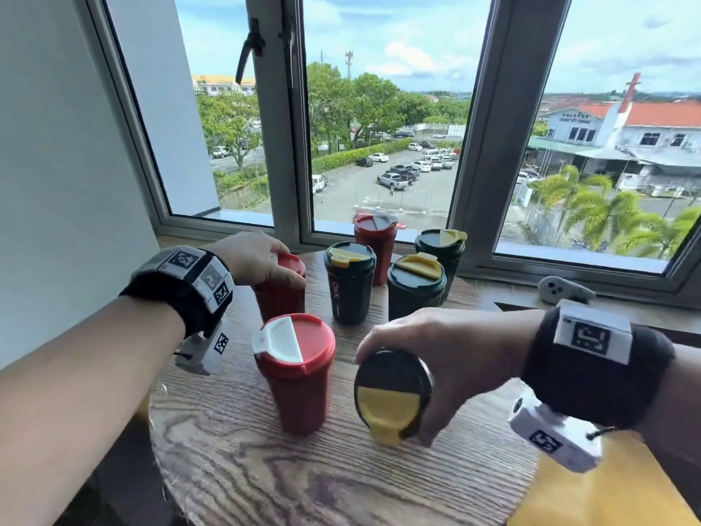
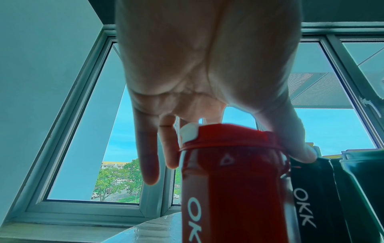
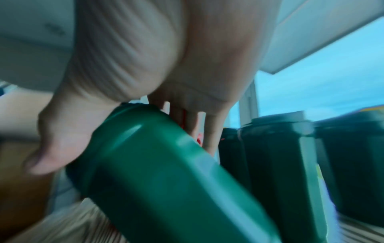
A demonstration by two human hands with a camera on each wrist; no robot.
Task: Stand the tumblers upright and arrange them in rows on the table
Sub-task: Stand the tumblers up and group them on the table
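Head view: a round wooden table (image 1: 235,465) stands by a window. Six tumblers are upright on it: two red ones at the left, one red at the back, three dark ones with yellow flaps toward the middle and right. The left hand (image 1: 255,258) sits over the lid of the rear left red tumbler (image 1: 280,294), fingers curled down around its rim. The right hand (image 1: 447,349) grips the tilted dark green tumbler (image 1: 392,392) near its lid, which faces the camera with the yellow flap lowest. It lies at the front, just right of the front red tumbler (image 1: 296,373). This looks like the righting step: the last tumbler is being tipped upright, and the next move calls for swinging its base down onto the table in line with the front red one.

Left wrist view: the left hand (image 2: 207,74) comes down on the red tumbler (image 2: 232,180) from above, thumb pressed against the lid edge, fingers hanging down the far side. A black tumbler (image 2: 311,197) stands just beside it.

Right wrist view: blurred. The right hand (image 3: 129,82) clasps the green tumbler (image 3: 166,172), which leans steeply; thumb on one side, fingers behind. Dark tumblers stand close by on the right.
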